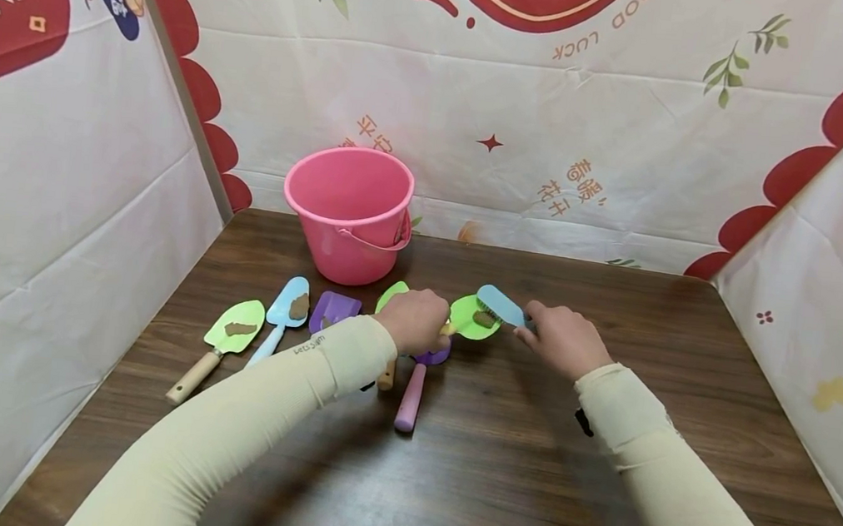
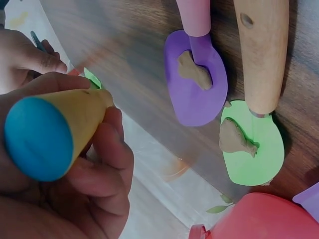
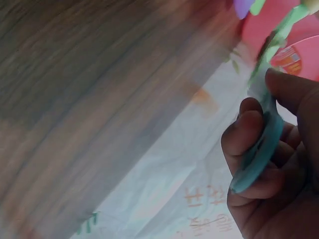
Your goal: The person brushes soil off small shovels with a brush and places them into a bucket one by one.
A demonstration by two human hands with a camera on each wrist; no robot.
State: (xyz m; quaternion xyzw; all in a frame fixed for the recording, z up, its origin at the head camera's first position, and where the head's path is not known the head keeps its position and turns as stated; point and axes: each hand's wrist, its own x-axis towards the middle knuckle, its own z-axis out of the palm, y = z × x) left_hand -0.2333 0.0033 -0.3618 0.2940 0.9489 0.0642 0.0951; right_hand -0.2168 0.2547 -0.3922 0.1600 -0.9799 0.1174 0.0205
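In the head view my left hand (image 1: 416, 321) grips the handle of a small green garden trowel (image 1: 464, 320) above the table. That yellow handle (image 2: 88, 109) with its blue end fills my fist in the left wrist view. A brown clay-like lump (image 1: 485, 319) lies on the green blade. My right hand (image 1: 568, 341) holds a light blue brush (image 1: 504, 306) by its handle, bristles down at the blade beside the lump. The brush handle (image 3: 269, 137) appears, blurred, between my fingers in the right wrist view.
A pink bucket (image 1: 351, 248) stands at the back. Several trowels bearing brown lumps lie left of and below my left hand: a green one (image 1: 247, 315), a light blue one (image 1: 282, 311), a purple one (image 1: 338, 304), a pink-handled purple one (image 2: 194, 107) and another green one (image 2: 264, 159).
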